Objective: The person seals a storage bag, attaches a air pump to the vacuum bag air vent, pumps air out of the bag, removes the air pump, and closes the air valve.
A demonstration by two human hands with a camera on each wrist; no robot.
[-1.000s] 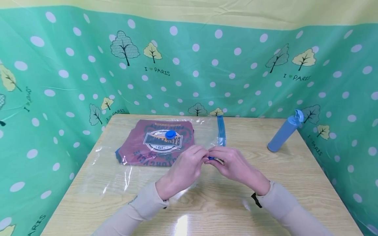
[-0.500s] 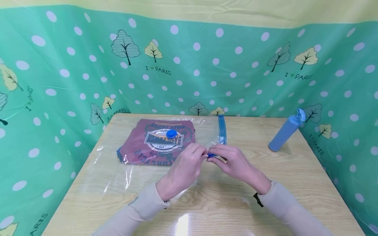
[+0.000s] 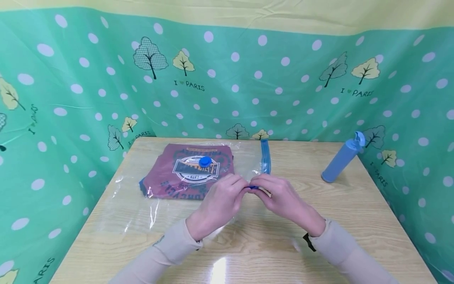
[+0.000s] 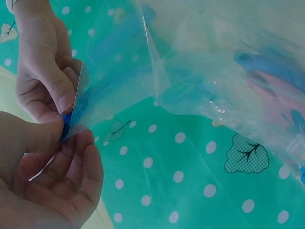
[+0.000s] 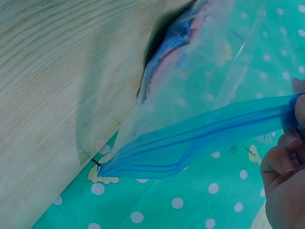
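A clear zip storage bag (image 3: 248,152) lies across the table with a folded maroon T-shirt (image 3: 157,171) inside. On top of it sits a round blue valve cap (image 3: 205,161). The bag's blue zip strip (image 3: 266,157) runs along its right end, and its near part is lifted toward the hands. My left hand (image 3: 220,201) pinches the strip's near end between thumb and fingers. Right beside it, fingertips almost meeting, my right hand (image 3: 281,197) pinches the same blue end. In the right wrist view the raised zip strip (image 5: 209,129) stretches in a slant from the pinching fingers.
To the right on the wooden table (image 3: 305,252) stands a blue cylinder (image 3: 338,163) with a hooked top. A green polka-dot curtain (image 3: 220,86) encloses the back and both sides.
Both hands stay at the same spot on the zip strip, with only slight finger shifts. The bag and the blue cylinder have not moved.
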